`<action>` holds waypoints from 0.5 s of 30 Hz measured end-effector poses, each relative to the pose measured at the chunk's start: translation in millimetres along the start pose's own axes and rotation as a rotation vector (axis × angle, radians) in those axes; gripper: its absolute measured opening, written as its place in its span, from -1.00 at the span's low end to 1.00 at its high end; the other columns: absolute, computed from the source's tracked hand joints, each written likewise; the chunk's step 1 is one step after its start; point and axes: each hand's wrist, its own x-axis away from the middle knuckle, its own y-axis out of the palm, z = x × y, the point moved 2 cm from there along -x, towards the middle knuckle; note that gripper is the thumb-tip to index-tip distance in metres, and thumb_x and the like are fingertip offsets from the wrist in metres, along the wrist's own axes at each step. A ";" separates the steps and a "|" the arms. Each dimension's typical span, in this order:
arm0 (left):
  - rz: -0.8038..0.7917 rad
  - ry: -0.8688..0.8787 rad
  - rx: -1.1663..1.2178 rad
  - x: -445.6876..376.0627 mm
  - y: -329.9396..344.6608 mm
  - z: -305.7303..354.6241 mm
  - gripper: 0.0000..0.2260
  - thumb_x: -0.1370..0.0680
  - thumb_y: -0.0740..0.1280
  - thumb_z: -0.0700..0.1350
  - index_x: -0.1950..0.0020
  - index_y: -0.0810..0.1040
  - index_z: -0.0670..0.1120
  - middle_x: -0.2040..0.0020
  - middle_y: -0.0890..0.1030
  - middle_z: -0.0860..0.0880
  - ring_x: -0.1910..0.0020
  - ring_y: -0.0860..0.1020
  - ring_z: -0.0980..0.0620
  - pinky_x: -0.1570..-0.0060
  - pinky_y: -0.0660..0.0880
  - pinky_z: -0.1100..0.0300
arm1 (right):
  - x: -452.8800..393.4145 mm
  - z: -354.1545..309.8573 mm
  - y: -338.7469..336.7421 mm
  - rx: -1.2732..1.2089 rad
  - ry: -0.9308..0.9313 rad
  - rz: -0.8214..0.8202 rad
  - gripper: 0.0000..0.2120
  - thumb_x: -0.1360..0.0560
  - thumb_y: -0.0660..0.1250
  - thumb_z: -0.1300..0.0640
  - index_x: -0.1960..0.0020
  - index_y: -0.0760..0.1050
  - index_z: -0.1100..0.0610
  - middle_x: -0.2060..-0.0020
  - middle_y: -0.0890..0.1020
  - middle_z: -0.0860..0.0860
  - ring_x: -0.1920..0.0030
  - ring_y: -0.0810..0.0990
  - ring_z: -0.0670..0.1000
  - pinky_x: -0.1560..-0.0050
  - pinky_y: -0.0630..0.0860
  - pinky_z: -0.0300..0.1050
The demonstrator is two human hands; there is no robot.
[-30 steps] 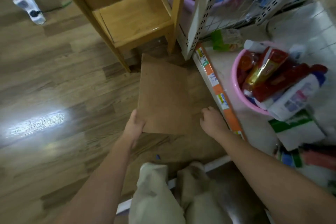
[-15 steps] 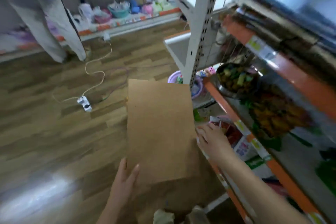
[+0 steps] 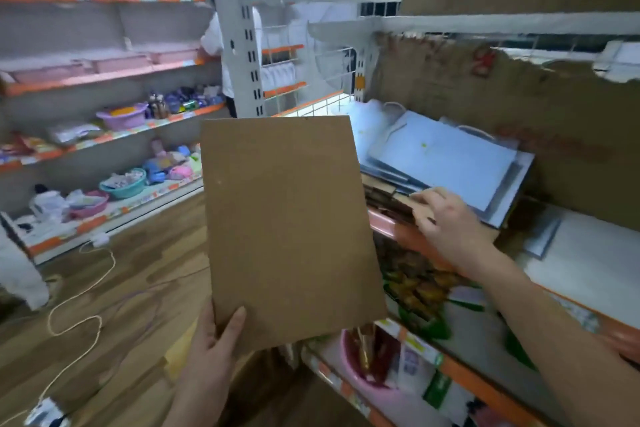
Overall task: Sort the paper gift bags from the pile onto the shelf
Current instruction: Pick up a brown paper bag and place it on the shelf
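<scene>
Trailing across the wooden floor [image 3: 114, 305] at far left lay a pale cord [image 3: 74, 322], with stocked shelves [image 3: 104, 135] behind it. Held upright at centre by the left hand [image 3: 214, 347], thumb clamped over its lower corner, stood a flat brown paper bag [image 3: 291, 232], blocking the shelf post [image 3: 242, 45]; rested further right with fingers relaxed on brown bags [image 3: 388, 198] at the shelf [image 3: 401, 236] edge was the right hand [image 3: 446, 222], beside stacked blue bags [image 3: 443, 163]. Raised from floor level since a second earlier.
</scene>
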 end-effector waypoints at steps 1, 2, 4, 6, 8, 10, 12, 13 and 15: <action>-0.024 0.011 0.009 -9.1 7.9 -0.4 -0.61 -0.56 0.26 -0.19 -0.35 0.33 0.09 -0.24 0.53 0.03 -0.22 0.48 -0.04 -0.32 0.34 -0.10 | -10.0 18.2 -4.5 0.012 0.065 -0.014 -0.70 -0.54 0.20 0.21 -0.25 0.45 0.21 -0.18 0.51 0.14 -0.23 0.41 0.11 -0.24 0.27 -0.12; -0.060 0.017 0.027 -18.4 15.5 -1.1 -0.64 -0.56 0.24 -0.21 -0.32 0.35 0.08 -0.17 0.55 0.06 -0.19 0.48 -0.02 -0.31 0.35 -0.07 | -20.2 37.3 -7.5 0.039 0.127 -0.035 -0.69 -0.54 0.20 0.20 -0.27 0.43 0.22 -0.20 0.49 0.17 -0.26 0.39 0.14 -0.27 0.25 -0.09; -0.081 0.027 -0.002 -36.1 33.3 -1.5 -0.71 -0.56 0.24 -0.23 -0.20 0.41 0.09 -0.09 0.55 0.14 -0.11 0.51 0.04 -0.23 0.40 0.01 | -40.7 76.7 -9.9 0.103 0.232 -0.075 -0.64 -0.56 0.21 0.14 -0.31 0.39 0.23 -0.27 0.45 0.18 -0.32 0.36 0.15 -0.31 0.25 -0.04; -0.115 0.050 -0.018 -59.1 46.4 -4.7 -0.72 -0.55 0.26 -0.25 -0.15 0.46 0.10 -0.05 0.58 0.18 -0.03 0.54 0.15 -0.03 0.51 0.22 | -60.0 110.5 -10.0 0.151 0.313 -0.111 -0.54 -0.53 0.26 0.04 -0.36 0.34 0.23 -0.31 0.40 0.17 -0.34 0.35 0.14 -0.30 0.30 0.00; -0.117 0.053 -0.037 -83.0 57.4 -4.5 -0.67 -0.55 0.25 -0.30 -0.20 0.44 0.06 0.08 0.66 0.22 0.07 0.59 0.24 0.20 0.53 0.42 | -81.0 137.6 -12.1 0.198 0.369 -0.147 -0.40 -0.47 0.33 -0.06 -0.39 0.29 0.23 -0.34 0.37 0.18 -0.34 0.35 0.15 -0.26 0.34 0.01; -0.136 0.044 -0.026 -105.7 69.9 -0.3 -0.68 -0.54 0.26 -0.32 -0.20 0.45 0.01 0.20 0.68 0.26 0.21 0.60 0.33 0.28 0.52 0.46 | -104.2 159.6 -16.5 0.232 0.400 -0.186 -0.26 -0.42 0.36 -0.14 -0.43 0.22 0.25 -0.38 0.33 0.19 -0.37 0.33 0.17 -0.29 0.33 0.02; -0.159 0.029 -0.003 -126.1 85.9 7.6 -0.70 -0.42 0.44 -0.21 -0.09 0.49 0.02 0.25 0.68 0.24 0.30 0.60 0.33 0.34 0.55 0.42 | -127.8 177.9 -22.0 0.248 0.428 -0.254 -0.13 -0.38 0.37 -0.21 -0.48 0.11 0.23 -0.44 0.23 0.17 -0.43 0.24 0.17 -0.36 0.27 0.04; -0.166 0.030 0.003 -137.0 92.9 10.0 -0.63 -0.31 0.51 -0.18 -0.04 0.48 0.03 0.25 0.67 0.22 0.34 0.59 0.34 0.36 0.54 0.41 | -139.2 186.6 -23.7 0.253 0.443 -0.293 -0.07 -0.36 0.37 -0.25 -0.50 0.05 0.20 -0.47 0.18 0.14 -0.45 0.19 0.17 -0.39 0.24 0.05; -0.168 0.008 0.000 -159.1 102.8 8.5 -0.63 -0.40 0.41 -0.30 -0.10 0.44 0.03 0.13 0.65 0.19 0.34 0.59 0.36 0.30 0.53 0.45 | -160.2 202.9 -25.6 0.239 0.469 -0.360 0.02 -0.31 0.36 -0.32 -0.52 -0.04 0.15 -0.50 0.09 0.11 -0.48 0.11 0.16 -0.43 0.20 0.07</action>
